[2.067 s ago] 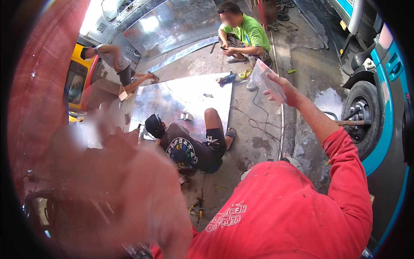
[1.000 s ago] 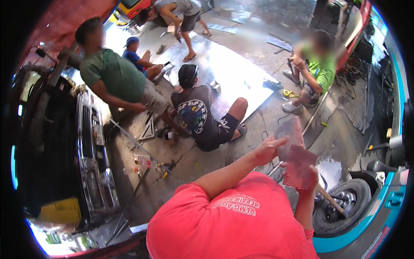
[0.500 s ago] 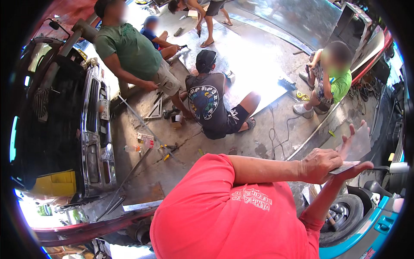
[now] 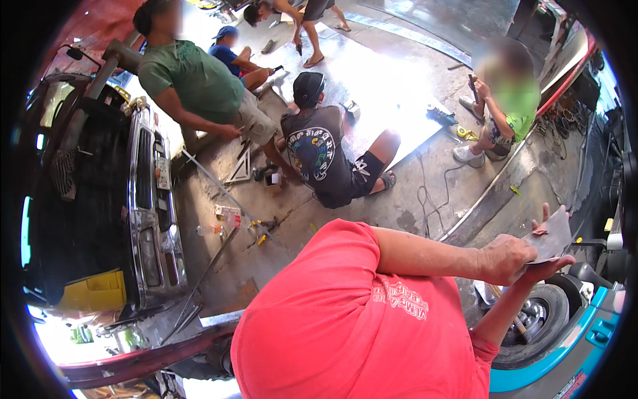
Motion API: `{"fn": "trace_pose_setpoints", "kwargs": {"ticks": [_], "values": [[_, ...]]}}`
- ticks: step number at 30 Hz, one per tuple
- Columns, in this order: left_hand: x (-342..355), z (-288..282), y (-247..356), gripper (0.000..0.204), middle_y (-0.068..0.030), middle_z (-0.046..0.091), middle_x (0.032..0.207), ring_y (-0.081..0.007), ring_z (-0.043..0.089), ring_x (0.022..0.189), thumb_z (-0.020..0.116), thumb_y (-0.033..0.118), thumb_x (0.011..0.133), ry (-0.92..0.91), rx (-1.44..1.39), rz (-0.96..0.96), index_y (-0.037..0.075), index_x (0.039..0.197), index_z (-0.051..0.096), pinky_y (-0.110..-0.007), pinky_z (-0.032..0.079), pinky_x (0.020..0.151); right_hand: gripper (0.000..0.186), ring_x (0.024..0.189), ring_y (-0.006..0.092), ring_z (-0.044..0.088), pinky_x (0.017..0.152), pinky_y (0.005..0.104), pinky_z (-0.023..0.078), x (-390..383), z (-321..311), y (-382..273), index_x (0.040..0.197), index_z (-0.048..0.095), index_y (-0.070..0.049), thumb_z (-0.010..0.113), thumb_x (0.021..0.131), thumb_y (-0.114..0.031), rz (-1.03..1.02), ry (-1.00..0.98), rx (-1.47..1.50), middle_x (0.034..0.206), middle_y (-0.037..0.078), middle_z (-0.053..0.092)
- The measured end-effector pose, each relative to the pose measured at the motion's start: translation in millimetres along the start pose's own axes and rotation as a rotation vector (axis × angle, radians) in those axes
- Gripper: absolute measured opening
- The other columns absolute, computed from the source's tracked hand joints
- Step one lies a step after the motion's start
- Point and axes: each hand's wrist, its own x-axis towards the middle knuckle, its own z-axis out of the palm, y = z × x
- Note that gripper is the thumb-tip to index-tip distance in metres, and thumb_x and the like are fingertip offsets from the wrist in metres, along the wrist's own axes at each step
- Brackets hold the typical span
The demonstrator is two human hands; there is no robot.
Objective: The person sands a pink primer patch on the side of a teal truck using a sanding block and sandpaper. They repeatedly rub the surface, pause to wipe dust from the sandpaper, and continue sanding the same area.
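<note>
The grey plate [image 4: 553, 241] rests on the spread right hand [image 4: 546, 267]; the left hand [image 4: 506, 259] curls at its edge (gripping what, I can't tell). Probably light, stiff, best held underneath.

Free gap over concrete floor [image 4: 488, 216] beyond left hand [image 4: 506, 259]; wheel [image 4: 553, 326], teal vehicle panel [image 4: 565, 361] obstruct below right hand [image 4: 546, 267].

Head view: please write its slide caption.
Left hand at the edge of a thin, flat grey sheet over the open right hand.
</note>
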Motion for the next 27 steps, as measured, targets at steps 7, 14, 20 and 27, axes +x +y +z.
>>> {"fn": "trace_pose_setpoints", "kwargs": {"ticks": [7, 14, 20, 27], "values": [[27, 10, -37, 0.022, -0.0220, 0.070, 0.087, -0.0444, 0.071, 0.083, 0.066, 0.017, 0.089, 0.252, 0.011, -0.044, 0.002, 0.104, 0.064, -0.055, 0.056, 0.073, 0.073, 0.159, 0.0283, 0.033, 0.132, 0.0478, 0.019, -54, -22, 49, 0.166, 0.032, -0.001, 0.041, 0.114, -0.053, 0.160, 0.148, 0.020, 0.173, 0.011, 0.034], [-14, 26, -34, 0.016, -0.0209, 0.071, 0.087, -0.0438, 0.072, 0.086, 0.066, 0.013, 0.086, -0.163, 0.069, -0.089, 0.003, 0.098, 0.062, -0.054, 0.056, 0.076, 0.088, 0.154, 0.0295, 0.038, 0.117, 0.0400, 0.042, -33, -46, 22, 0.166, 0.030, 0.001, 0.044, 0.109, -0.065, 0.189, 0.068, 0.255, 0.174, 0.014, 0.033], [-37, 29, -51, 0.015, -0.0192, 0.070, 0.088, -0.0420, 0.072, 0.086, 0.066, 0.012, 0.084, -0.047, 0.087, -0.089, 0.004, 0.094, 0.059, -0.053, 0.056, 0.076, 0.088, 0.151, 0.0295, 0.041, 0.115, 0.0397, 0.044, -48, -31, 43, 0.165, 0.032, 0.001, 0.043, 0.108, -0.066, 0.264, 0.052, 0.183, 0.171, 0.014, 0.037], [-11, 20, -64, 0.014, -0.0198, 0.070, 0.090, -0.0439, 0.070, 0.086, 0.063, 0.013, 0.092, 0.180, 0.101, -0.129, 0.003, 0.101, 0.062, -0.053, 0.055, 0.076, 0.080, 0.155, 0.0285, 0.037, 0.130, 0.0450, 0.024, -71, -7, 55, 0.163, 0.038, -0.002, 0.037, 0.112, -0.064, 0.228, 0.154, 0.101, 0.169, 0.010, 0.041]]}}
